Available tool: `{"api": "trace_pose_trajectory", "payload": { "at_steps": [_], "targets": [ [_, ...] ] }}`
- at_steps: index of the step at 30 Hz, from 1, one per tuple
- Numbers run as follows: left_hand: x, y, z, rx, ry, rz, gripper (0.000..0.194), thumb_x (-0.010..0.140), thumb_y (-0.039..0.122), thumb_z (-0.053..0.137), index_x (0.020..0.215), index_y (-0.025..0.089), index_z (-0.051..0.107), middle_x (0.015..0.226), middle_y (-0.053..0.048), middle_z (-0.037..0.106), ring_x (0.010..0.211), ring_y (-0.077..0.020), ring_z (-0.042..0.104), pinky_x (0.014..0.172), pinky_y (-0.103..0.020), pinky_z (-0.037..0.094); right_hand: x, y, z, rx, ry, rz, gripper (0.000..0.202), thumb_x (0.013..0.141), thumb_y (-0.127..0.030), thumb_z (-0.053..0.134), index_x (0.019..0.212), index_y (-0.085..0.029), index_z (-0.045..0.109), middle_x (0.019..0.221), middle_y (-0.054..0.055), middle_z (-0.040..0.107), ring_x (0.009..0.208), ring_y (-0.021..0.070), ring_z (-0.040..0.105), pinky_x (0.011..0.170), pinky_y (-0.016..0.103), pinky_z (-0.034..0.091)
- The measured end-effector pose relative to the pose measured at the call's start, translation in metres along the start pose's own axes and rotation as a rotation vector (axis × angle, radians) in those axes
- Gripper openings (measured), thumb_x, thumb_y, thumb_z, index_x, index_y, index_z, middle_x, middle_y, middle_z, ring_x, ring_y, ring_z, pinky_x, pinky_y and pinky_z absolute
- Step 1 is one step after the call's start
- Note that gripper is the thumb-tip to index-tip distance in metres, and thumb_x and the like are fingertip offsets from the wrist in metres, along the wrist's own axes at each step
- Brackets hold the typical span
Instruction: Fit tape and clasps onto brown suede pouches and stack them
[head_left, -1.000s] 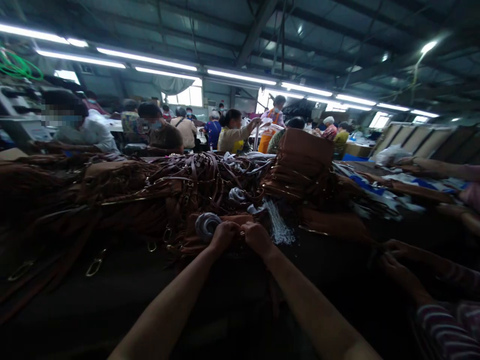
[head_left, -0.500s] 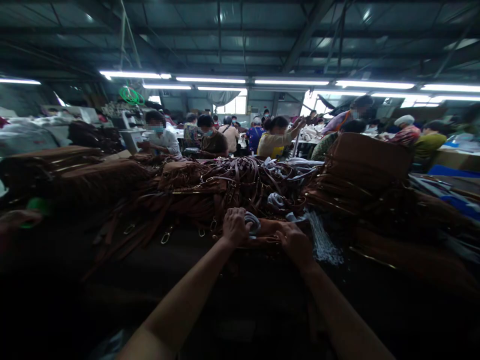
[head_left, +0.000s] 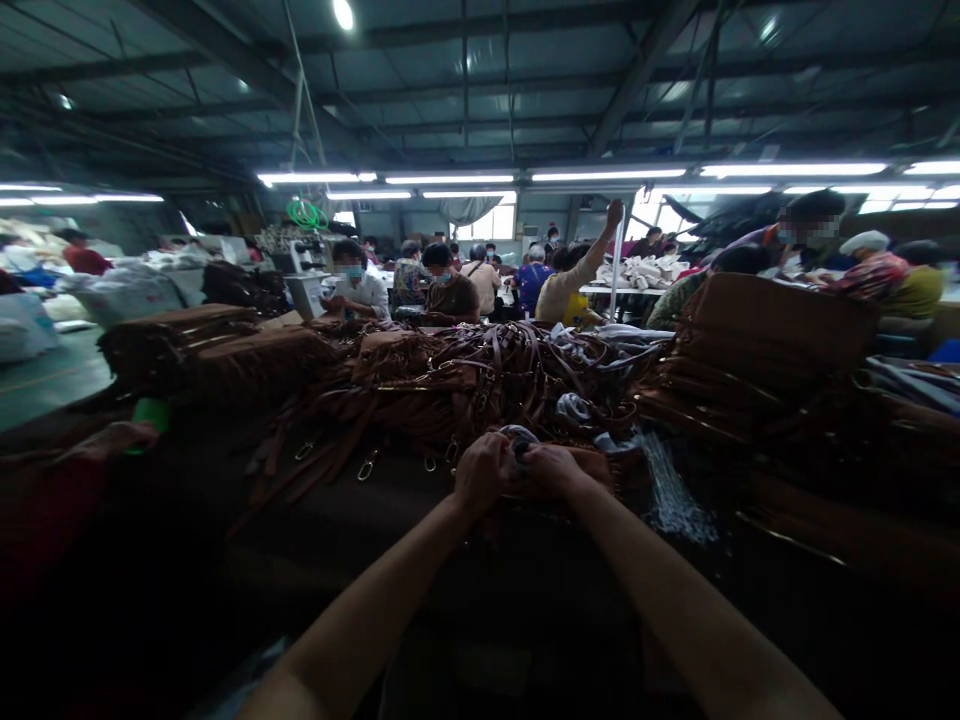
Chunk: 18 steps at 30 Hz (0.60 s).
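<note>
The left hand (head_left: 480, 472) and right hand (head_left: 556, 468) nearly meet, fingertips drawn narrow at a small dark piece (head_left: 520, 450); the light is too dim to tell which pinches it. It sits over a brown leather piece (head_left: 594, 466), beside a pale coil (head_left: 517, 433). A bundle of white strings (head_left: 675, 495) lies right, tangled straps (head_left: 517, 350) behind. A tall brown stack (head_left: 784, 325) partly hides seated workers. Far left, a pale sack (head_left: 146, 303) bulges with whitish material.

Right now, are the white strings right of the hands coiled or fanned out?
Fanned out: the white strings spread wider toward their near end.
</note>
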<state>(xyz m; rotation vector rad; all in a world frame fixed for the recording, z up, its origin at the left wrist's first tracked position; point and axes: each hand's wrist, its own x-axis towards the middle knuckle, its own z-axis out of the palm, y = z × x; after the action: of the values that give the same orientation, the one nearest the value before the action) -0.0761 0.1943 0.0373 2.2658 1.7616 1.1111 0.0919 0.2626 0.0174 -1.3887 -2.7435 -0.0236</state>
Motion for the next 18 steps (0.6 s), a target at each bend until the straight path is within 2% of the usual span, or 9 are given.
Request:
{"api": "trace_pose_trajectory", "payload": {
  "at_steps": [3, 5, 7, 10, 12, 14, 16, 18],
  "targets": [
    [-0.018, 0.001, 0.003, -0.049, -0.015, 0.072, 0.011, 0.084, 0.023, 0.052, 0.093, 0.02, 0.055, 0.088, -0.003, 0.06, 0.085, -0.0159, 0.056, 0.078, -0.026, 0.042, -0.008, 0.005, -0.002, 0.006, 0.024, -0.009, 0.018, 0.081, -0.017, 0.052, 0.091, -0.018, 0.068, 0.098, 0.008, 0.067, 0.087, 0.0145, 0.062, 0.077, 0.021, 0.042],
    [-0.023, -0.003, 0.008, -0.071, -0.004, 0.054, 0.013, 0.082, 0.022, 0.054, 0.095, 0.02, 0.055, 0.089, -0.002, 0.06, 0.084, -0.0155, 0.057, 0.078, -0.025, 0.043, -0.013, 0.005, -0.003, 0.018, 0.048, -0.005, 0.017, 0.083, -0.022, 0.052, 0.089, -0.018, 0.067, 0.097, 0.007, 0.066, 0.085, 0.0138, 0.061, 0.075, 0.02, 0.041],
    [-0.02, -0.011, 0.013, -0.088, 0.027, -0.013, 0.022, 0.081, 0.023, 0.056, 0.102, 0.02, 0.054, 0.097, -0.004, 0.06, 0.089, -0.0161, 0.057, 0.08, -0.026, 0.043, -0.017, 0.004, -0.002, 0.028, 0.072, 0.003, 0.017, 0.084, -0.025, 0.052, 0.088, -0.019, 0.067, 0.096, 0.006, 0.066, 0.083, 0.0137, 0.061, 0.073, 0.021, 0.041],
    [-0.004, -0.025, 0.023, -0.129, 0.027, -0.201, 0.035, 0.081, 0.03, 0.058, 0.113, 0.017, 0.051, 0.11, -0.008, 0.059, 0.096, -0.0179, 0.058, 0.082, -0.027, 0.043, -0.021, 0.002, -0.002, 0.033, 0.104, 0.016, 0.017, 0.086, -0.024, 0.05, 0.089, -0.02, 0.067, 0.099, 0.004, 0.065, 0.085, 0.0138, 0.061, 0.073, 0.021, 0.041],
    [0.011, -0.034, 0.029, -0.194, -0.072, -0.327, 0.036, 0.082, 0.036, 0.057, 0.112, 0.016, 0.054, 0.108, -0.009, 0.062, 0.093, -0.018, 0.06, 0.079, -0.026, 0.045, -0.022, 0.0, -0.002, 0.026, 0.107, 0.027, 0.018, 0.086, -0.025, 0.05, 0.09, -0.021, 0.067, 0.101, 0.004, 0.065, 0.086, 0.0142, 0.06, 0.073, 0.021, 0.041],
    [0.024, -0.041, 0.034, -0.276, -0.222, -0.405, 0.037, 0.082, 0.043, 0.056, 0.104, 0.014, 0.059, 0.099, -0.009, 0.066, 0.086, -0.0176, 0.062, 0.072, -0.024, 0.046, -0.021, -0.001, -0.002, 0.015, 0.1, 0.034, 0.019, 0.086, -0.027, 0.05, 0.092, -0.021, 0.067, 0.102, 0.004, 0.065, 0.088, 0.0146, 0.06, 0.074, 0.022, 0.042],
    [0.034, -0.045, 0.038, -0.339, -0.333, -0.437, 0.042, 0.079, 0.051, 0.057, 0.096, 0.012, 0.063, 0.089, -0.007, 0.068, 0.079, -0.0174, 0.063, 0.067, -0.023, 0.046, -0.019, -0.001, 0.0, 0.008, 0.093, 0.042, 0.02, 0.087, -0.027, 0.049, 0.095, -0.022, 0.067, 0.104, 0.005, 0.065, 0.09, 0.0147, 0.06, 0.075, 0.022, 0.042],
    [0.041, -0.046, 0.04, -0.385, -0.376, -0.44, 0.047, 0.073, 0.054, 0.063, 0.093, 0.012, 0.065, 0.082, -0.006, 0.069, 0.076, -0.0175, 0.063, 0.063, -0.022, 0.047, -0.015, -0.001, 0.001, 0.005, 0.072, 0.03, 0.023, 0.087, -0.022, 0.048, 0.101, -0.024, 0.067, 0.106, 0.005, 0.065, 0.091, 0.0145, 0.06, 0.077, 0.022, 0.042]
  ]
}}
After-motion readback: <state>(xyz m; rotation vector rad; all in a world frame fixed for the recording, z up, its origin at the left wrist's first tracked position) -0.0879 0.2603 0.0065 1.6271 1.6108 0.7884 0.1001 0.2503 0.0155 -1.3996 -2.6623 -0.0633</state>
